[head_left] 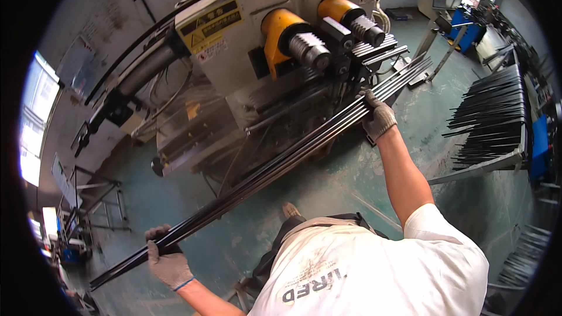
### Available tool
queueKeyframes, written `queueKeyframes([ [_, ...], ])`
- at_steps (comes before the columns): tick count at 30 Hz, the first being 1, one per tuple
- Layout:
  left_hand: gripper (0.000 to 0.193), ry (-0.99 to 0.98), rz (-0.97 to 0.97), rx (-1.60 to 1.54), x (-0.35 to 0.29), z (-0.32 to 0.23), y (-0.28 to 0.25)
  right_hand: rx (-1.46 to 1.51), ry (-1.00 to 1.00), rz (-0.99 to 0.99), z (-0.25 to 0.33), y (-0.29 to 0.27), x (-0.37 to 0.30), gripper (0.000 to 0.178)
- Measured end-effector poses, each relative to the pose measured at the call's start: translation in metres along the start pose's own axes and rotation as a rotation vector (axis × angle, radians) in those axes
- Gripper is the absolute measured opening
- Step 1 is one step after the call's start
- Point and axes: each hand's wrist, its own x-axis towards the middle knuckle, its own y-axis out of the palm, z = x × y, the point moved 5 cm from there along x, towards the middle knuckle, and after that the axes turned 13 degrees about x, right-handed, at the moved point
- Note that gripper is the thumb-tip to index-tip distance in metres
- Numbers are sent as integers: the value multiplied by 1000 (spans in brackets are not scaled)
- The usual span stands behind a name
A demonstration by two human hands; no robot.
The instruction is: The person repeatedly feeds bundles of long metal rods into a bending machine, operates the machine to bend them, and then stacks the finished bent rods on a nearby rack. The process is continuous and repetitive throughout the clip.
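A bundle of long, thin metal rods (275,161) slants across the view, from the lower left up to the right. Near its lower end my left hand (168,262), in a grey work glove with a blue cuff edge, is closed around the rods. Toward the upper end my right hand (378,117), gloved the same way, grips the bundle with the fingers partly behind it. Just beyond the rods stands a large cream-coloured machine (225,52) with two orange housings (287,26) and ridged metal rollers (310,51).
At the right a metal rack (515,155) bears many dark rods (483,120). A blue cabinet (462,26) stands at the far right. Metal frames (102,199) stand at the left on the green floor (193,199). Some rods (374,50) lie beside the machine's rollers.
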Motion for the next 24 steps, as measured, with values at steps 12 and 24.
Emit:
queueKeyframes([
  [12,24,-341,-178,-111,147,154,103,48,-56,-56,-13,115,84,27],
  [24,38,-573,-273,-144,183,227,227,-987,-604,14,-14,26,255,38],
])
